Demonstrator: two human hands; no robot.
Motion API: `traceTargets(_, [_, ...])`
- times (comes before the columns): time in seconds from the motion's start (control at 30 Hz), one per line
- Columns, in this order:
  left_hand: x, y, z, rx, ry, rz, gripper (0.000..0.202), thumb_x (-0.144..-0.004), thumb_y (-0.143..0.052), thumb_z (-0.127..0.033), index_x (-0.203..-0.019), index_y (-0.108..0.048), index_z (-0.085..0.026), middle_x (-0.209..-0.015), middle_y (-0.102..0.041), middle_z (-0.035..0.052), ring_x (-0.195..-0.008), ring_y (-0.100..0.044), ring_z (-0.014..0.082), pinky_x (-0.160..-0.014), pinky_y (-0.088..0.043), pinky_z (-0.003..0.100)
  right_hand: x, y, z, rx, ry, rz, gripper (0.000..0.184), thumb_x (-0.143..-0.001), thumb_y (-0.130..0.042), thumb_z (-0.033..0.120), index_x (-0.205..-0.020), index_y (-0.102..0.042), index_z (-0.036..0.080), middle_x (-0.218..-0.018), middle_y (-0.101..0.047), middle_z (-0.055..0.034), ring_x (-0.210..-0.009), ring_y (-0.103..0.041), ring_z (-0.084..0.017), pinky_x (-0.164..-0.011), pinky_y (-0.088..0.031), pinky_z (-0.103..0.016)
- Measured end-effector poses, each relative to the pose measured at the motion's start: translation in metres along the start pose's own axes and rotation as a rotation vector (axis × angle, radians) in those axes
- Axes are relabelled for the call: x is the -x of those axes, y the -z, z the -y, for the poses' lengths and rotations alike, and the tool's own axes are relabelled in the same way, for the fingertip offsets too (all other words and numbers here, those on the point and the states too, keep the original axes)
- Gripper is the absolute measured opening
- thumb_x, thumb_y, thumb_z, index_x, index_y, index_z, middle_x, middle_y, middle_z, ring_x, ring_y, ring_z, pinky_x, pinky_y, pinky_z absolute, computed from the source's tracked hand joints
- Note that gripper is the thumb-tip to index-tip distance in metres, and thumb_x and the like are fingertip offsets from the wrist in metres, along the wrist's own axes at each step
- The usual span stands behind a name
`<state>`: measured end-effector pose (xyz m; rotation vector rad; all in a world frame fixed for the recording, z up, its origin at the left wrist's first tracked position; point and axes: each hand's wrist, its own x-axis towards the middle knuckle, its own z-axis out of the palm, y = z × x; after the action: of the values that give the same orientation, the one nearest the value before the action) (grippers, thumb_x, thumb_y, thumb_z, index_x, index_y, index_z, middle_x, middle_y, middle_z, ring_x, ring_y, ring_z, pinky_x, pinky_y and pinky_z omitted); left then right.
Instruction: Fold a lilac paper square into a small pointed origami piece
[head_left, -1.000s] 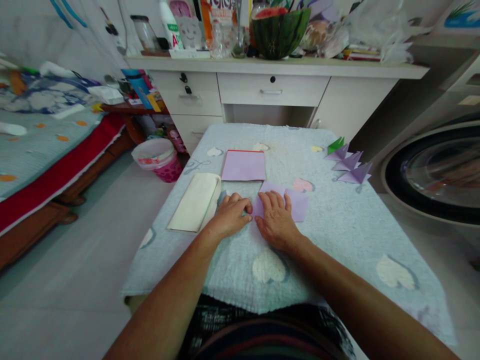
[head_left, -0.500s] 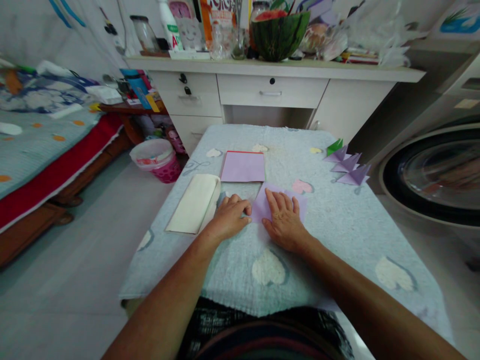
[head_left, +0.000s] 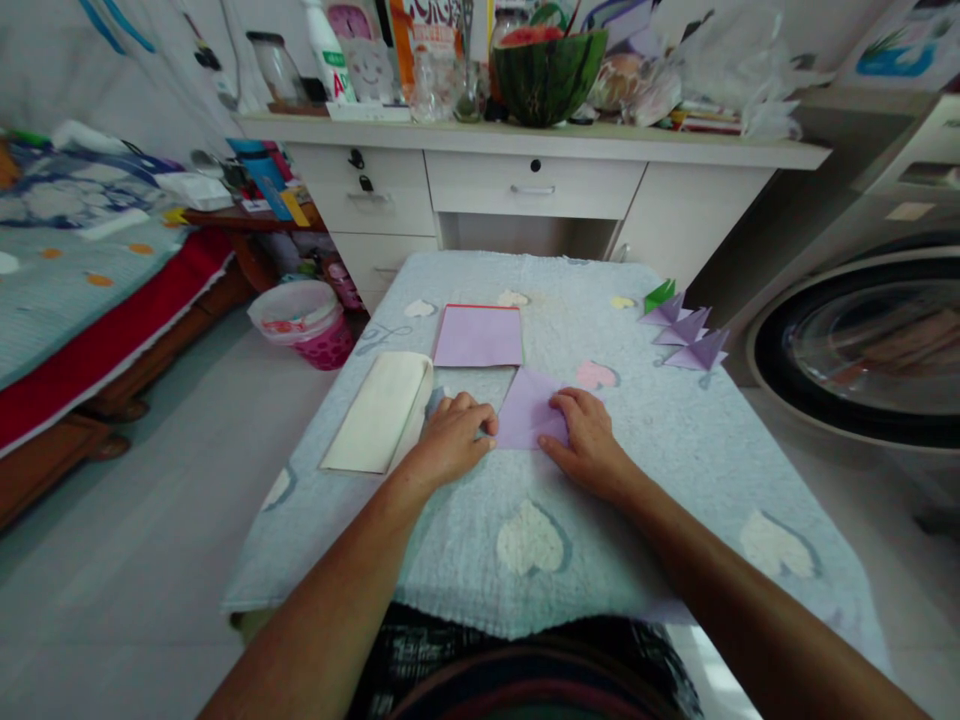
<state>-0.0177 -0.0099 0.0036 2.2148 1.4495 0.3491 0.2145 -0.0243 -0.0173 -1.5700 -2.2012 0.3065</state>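
A purple sheet of paper (head_left: pixel 527 408) lies on the cloth-covered table in front of me. At its left corner, my left hand (head_left: pixel 459 437) has its fingers curled, with thumb and forefinger closed on the edge. My right hand (head_left: pixel 589 445) is bent over the right side of the sheet, fingertips and thumb gripping it there and hiding that edge. Just beyond is a stack of square paper (head_left: pixel 478 336), purple on top with a red edge showing. A folded cream paper piece (head_left: pixel 375 415) lies left of my left hand.
Several folded purple paper pieces (head_left: pixel 697 352) and a green one (head_left: pixel 660 295) stand in a row at the table's far right. Behind the table is a white cabinet (head_left: pixel 577 185) bearing a cut watermelon (head_left: pixel 550 80). A washing machine (head_left: pixel 862 340) stands right, a pink bin (head_left: pixel 322 345) left.
My right hand has gone from lying flat and spread on the sheet to curled at its right side. Less of the sheet shows on the right. My left hand stays at the left corner.
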Motion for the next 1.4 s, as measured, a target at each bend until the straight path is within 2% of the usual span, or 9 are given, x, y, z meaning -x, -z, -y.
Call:
traceTargets(0.17, [0.003,-0.002,-0.005,-0.045,-0.06,-0.044,0.012,-0.08,-0.059,-0.015,-0.088,-0.064,-0.022,-0.096,-0.056,0.0025,-0.095,-0.049,0.0209,-0.09,-0.038,0.037,-0.006,0.005,-0.009,-0.072,-0.067,-0.015,0.02,-0.078,-0.062,0.028,-0.095,-0.063,0.017,-0.108,-0.057,-0.0127,-0.105,-0.051,-0.028,-0.094,-0.039,-0.044])
traceTargets(0.37, [0.01,-0.002,-0.023,-0.247,-0.221,-0.054,0.019,-0.09,-0.051,-0.011,-0.088,-0.066,-0.022,-0.092,-0.064,0.0022,-0.093,-0.051,0.0222,-0.08,-0.037,0.036,-0.008,0.005,-0.004,-0.034,-0.128,0.009,0.006,-0.078,-0.064,0.023,-0.082,-0.064,0.019,-0.1,-0.058,-0.0093,-0.098,-0.051,-0.026,-0.087,-0.038,-0.04])
traceTargets(0.47, [0.018,-0.007,-0.036,-0.434,-0.268,-0.049,0.014,-0.092,-0.052,-0.015,-0.088,-0.065,-0.019,-0.089,-0.065,0.0038,-0.09,-0.054,0.023,-0.078,-0.039,0.038,-0.008,0.004,-0.004,-0.025,-0.132,0.004,0.004,-0.078,-0.065,0.023,-0.08,-0.064,0.019,-0.1,-0.059,-0.009,-0.096,-0.05,-0.025,-0.086,-0.037,-0.039])
traceTargets(0.6, [0.033,-0.022,-0.05,-0.589,-0.245,-0.064,0.012,-0.09,-0.052,-0.012,-0.094,-0.063,-0.016,-0.088,-0.063,0.0057,-0.083,-0.057,0.0227,-0.075,-0.043,0.038,-0.008,0.004,-0.003,-0.033,-0.132,-0.009,0.004,-0.079,-0.065,0.023,-0.079,-0.064,0.019,-0.099,-0.06,-0.0084,-0.096,-0.05,-0.025,-0.086,-0.036,-0.039])
traceTargets(0.7, [0.044,-0.033,-0.055,-0.648,-0.212,-0.09,0.027,-0.09,-0.05,-0.011,-0.115,-0.058,-0.015,-0.096,-0.063,0.008,-0.088,-0.057,0.0236,-0.075,-0.046,0.038,-0.008,0.006,-0.002,-0.036,-0.132,-0.01,0.004,-0.079,-0.064,0.023,-0.079,-0.064,0.019,-0.098,-0.06,-0.0083,-0.096,-0.05,-0.025,-0.087,-0.036,-0.039])
traceTargets(0.8, [0.049,-0.037,-0.056,-0.66,-0.189,-0.095,0.038,-0.089,-0.047,-0.009,-0.127,-0.052,-0.015,-0.108,-0.061,0.0107,-0.095,-0.057,0.0243,-0.077,-0.047,0.038,-0.009,0.005,-0.003,-0.036,-0.132,-0.011,0.005,-0.08,-0.063,0.024,-0.08,-0.064,0.019,-0.099,-0.06,-0.0087,-0.097,-0.05,-0.025,-0.088,-0.037,-0.039])
traceTargets(0.97, [0.051,-0.036,-0.053,-0.637,-0.18,-0.064,0.043,-0.088,-0.047,-0.008,-0.13,-0.049,-0.017,-0.116,-0.059,0.0102,-0.098,-0.056,0.0241,-0.077,-0.048,0.037,-0.007,0.003,-0.005,-0.006,-0.137,-0.044,0.01,-0.081,-0.061,0.026,-0.085,-0.066,0.018,-0.099,-0.06,-0.01,-0.097,-0.05,-0.026,-0.087,-0.038,-0.039])
traceTargets(1.17, [0.051,-0.039,-0.049,-0.635,-0.199,-0.072,0.044,-0.088,-0.048,-0.009,-0.131,-0.048,-0.017,-0.124,-0.056,0.0093,-0.1,-0.054,0.0242,-0.076,-0.047,0.038,-0.004,0.009,-0.01,0.095,-0.215,-0.07,0.018,-0.08,-0.061,0.032,-0.09,-0.066,0.017,-0.099,-0.059,-0.0118,-0.098,-0.05,-0.029,-0.088,-0.037,-0.041])
traceTargets(1.4, [0.05,-0.041,-0.047,-0.624,-0.21,-0.081,0.045,-0.089,-0.047,-0.009,-0.133,-0.047,-0.019,-0.12,-0.059,0.0085,-0.099,-0.052,0.0231,-0.075,-0.045,0.037,-0.001,0.012,-0.019,0.11,-0.277,-0.091,0.012,-0.082,-0.058,0.027,-0.079,-0.065,0.019,-0.099,-0.059,-0.011,-0.095,-0.05,-0.029,-0.085,-0.036,-0.041])
